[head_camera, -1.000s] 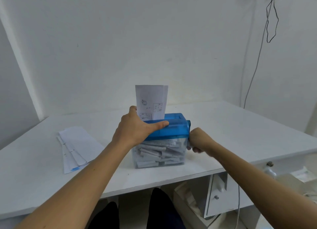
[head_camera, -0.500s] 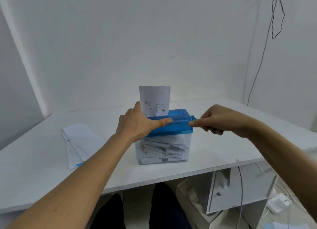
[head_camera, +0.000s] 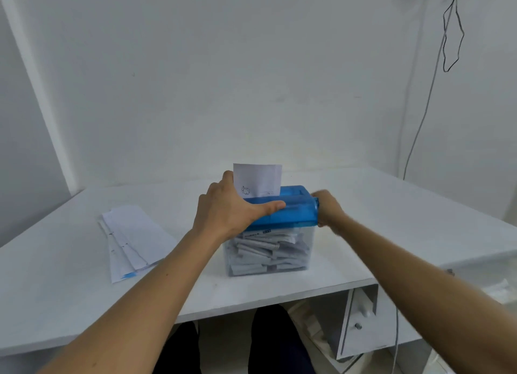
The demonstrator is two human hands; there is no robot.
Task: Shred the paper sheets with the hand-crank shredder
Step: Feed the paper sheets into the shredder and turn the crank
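On table, blue-topped shredder, clear bin full

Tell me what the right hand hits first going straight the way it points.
The shredder, at its right end; the right hand, blurred, sits against it, likely on a crank I can't see.

The shredder's lid is blue translucent plastic, smooth and glossy, with pale highlights along its edges. The bin under it is clear, slightly cloudy plastic, packed with shreds of matt white paper. The sheet standing in the slot is thin matt paper with faint dark print. The stack at left is matt paper too. The desk is white and smooth with a soft sheen. The wall looks matt and painted. The blurred right hand hides the crank's material.
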